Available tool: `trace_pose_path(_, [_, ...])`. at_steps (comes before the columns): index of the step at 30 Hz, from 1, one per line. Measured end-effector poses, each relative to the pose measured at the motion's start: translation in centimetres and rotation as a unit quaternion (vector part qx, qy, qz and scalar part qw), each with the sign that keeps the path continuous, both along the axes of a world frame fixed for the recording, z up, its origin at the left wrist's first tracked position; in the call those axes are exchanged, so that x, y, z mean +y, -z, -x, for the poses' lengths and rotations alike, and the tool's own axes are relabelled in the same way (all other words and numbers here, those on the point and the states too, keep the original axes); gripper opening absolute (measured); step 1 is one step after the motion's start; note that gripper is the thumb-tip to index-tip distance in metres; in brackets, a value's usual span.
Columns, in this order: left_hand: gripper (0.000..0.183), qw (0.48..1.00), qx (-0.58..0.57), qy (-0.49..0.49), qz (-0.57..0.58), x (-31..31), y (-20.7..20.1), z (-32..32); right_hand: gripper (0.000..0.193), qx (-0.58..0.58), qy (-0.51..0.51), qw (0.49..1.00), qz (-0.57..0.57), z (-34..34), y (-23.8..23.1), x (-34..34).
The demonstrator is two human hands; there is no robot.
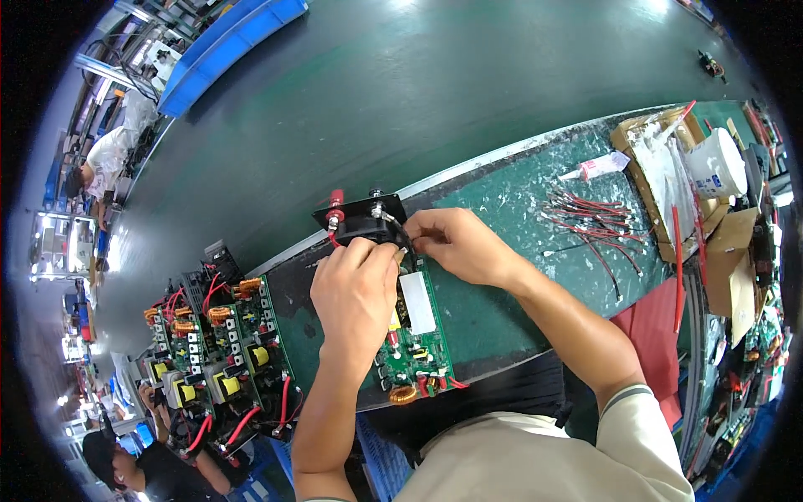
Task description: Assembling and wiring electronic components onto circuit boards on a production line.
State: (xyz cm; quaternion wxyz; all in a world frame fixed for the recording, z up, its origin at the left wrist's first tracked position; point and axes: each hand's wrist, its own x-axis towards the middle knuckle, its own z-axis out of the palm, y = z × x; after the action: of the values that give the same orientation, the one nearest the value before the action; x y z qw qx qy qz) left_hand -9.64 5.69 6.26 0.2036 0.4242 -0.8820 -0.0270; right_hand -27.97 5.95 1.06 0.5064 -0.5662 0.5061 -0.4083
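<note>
A green circuit board lies at the bench edge in front of me, with a white rectangular part on it. At its far end stands a black panel, bearing a red terminal post and a metal-and-black terminal post. My left hand is closed over the board just below the panel, fingertips together at its right side. My right hand is closed in a pinch beside the panel's right end, close to the left fingertips. Fingers hide whatever either hand grips.
Several similar circuit boards stand at left. On the right lie red and black wires, a glue tube, a cardboard box and a white tub. A blue bin sits at far left. Another person is at lower left.
</note>
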Motion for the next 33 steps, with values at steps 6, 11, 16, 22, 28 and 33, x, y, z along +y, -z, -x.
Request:
trace_pose_path(6, [0.01, 0.999, 0.023, -0.038, -0.032, 0.3, 0.5, 0.9, 0.014, -0.048, -0.094, 0.994, 0.043, 1.1, 0.8, -1.4])
trace_pose_path(11, [0.018, 0.994, 0.047, -0.052, -0.082, 0.1, 0.0, 0.7, 0.014, 0.039, -0.086, 0.993, 0.067, 1.7, -0.2, -1.2])
trace_pose_path(16, [0.035, 0.999, 0.018, -0.023, -0.017, -0.3, -3.4, 0.6, 0.013, 0.098, -0.019, 0.989, 0.11, 1.2, -0.2, -0.4])
trace_pose_path(22, [0.072, 0.992, -0.06, 0.025, -0.105, -2.8, -3.9, 0.5, 0.011, 0.144, 0.008, 0.969, 0.203, 0.4, 0.6, -0.6])
trace_pose_path(28, [0.085, 0.97, -0.209, 0.077, -0.096, -1.3, -4.8, 0.6, 0.009, 0.142, -0.046, 0.986, 0.073, 0.4, 0.0, -0.9])
trace_pose_path(33, [0.099, 0.967, -0.207, 0.061, -0.135, -0.7, -5.4, 1.4, 0.011, 0.102, -0.078, 0.991, 0.037, 0.8, -0.4, -1.6])
